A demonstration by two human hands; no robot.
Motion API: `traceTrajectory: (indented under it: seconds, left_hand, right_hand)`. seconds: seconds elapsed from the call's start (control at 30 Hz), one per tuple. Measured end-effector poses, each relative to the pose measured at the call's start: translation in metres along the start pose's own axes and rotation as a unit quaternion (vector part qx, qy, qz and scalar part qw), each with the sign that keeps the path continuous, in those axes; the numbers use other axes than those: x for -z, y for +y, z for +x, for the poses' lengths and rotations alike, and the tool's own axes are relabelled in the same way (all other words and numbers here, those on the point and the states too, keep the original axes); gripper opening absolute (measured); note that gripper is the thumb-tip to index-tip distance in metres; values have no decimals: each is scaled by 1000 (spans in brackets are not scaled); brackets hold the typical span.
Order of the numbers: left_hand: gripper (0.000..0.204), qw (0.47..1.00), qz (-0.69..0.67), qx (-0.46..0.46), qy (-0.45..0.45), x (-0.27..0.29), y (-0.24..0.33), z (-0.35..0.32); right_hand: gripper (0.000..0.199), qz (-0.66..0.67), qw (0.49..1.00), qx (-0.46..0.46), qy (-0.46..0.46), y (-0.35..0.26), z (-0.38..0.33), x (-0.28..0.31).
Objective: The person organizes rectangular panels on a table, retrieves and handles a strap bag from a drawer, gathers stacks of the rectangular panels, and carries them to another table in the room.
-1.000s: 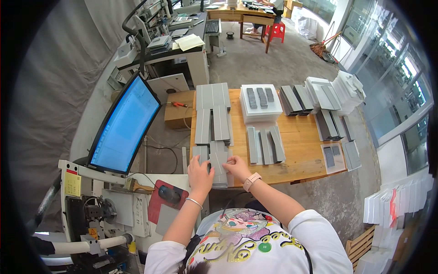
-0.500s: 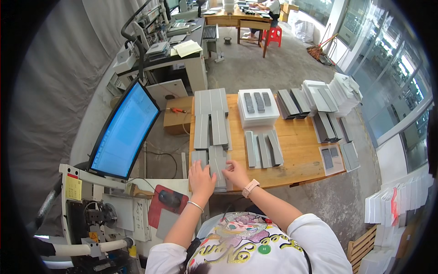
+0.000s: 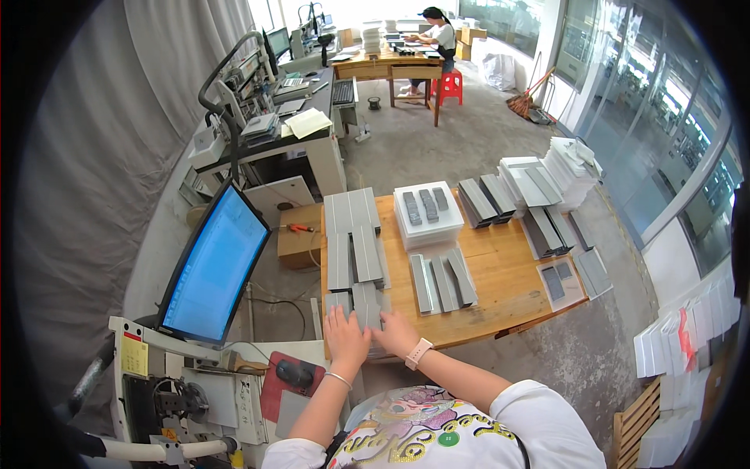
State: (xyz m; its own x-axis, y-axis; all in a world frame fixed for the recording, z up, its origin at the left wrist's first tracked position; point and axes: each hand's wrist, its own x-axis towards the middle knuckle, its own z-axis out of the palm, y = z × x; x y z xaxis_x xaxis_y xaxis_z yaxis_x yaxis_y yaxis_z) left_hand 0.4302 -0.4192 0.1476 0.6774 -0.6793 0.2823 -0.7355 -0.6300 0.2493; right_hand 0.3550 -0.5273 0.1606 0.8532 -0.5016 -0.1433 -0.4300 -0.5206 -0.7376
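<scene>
A stack of narrow grey sheets lies at the near left end of the wooden table, between my hands. My left hand rests over its left side and the neighbouring grey stack, fingers stretched forward. At the right near edge of the stack, the curled fingers and thumb of my right hand are closed on it. The exact grip is partly hidden by the hand itself. More grey stacks with thin pale lines continue up the table's left edge.
A white stack topped with small grey pieces stands mid-table, with grey strips nearer me. More stacks line the right side. A monitor and mouse are at left. A person sits at a far table.
The view has tilted up, showing more of the far person. My right hand has come in from slightly apart to the stack's right near edge; my left hand stays over the stacks.
</scene>
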Motion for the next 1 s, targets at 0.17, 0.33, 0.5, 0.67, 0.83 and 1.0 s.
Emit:
traceTrajectory:
  seconds: [0.17,0.33,0.5,0.67,0.83,1.0]
  left_hand:
    - [38,1000,-23,10,2,0,0,0]
    - [40,999,-30,29,-17,-3,-1,3]
    - [40,998,-42,40,-17,-8,-3,-2]
    - [41,998,-37,46,-24,-8,-1,-1]
    - [40,997,-43,60,-17,-4,2,0]
    - [38,998,-42,49,-4,-6,0,-1]
  right_hand:
    - [44,-25,1000,0,-3,2,-3,-3]
    - [36,-60,996,50,45,8,-3,-14]
    - [42,-89,993,70,21,10,-5,-15]
    - [45,-3,999,50,18,18,1,-25]
    - [57,51,998,13,-31,23,8,-22]
    - [50,109,993,24,38,29,-3,-29]
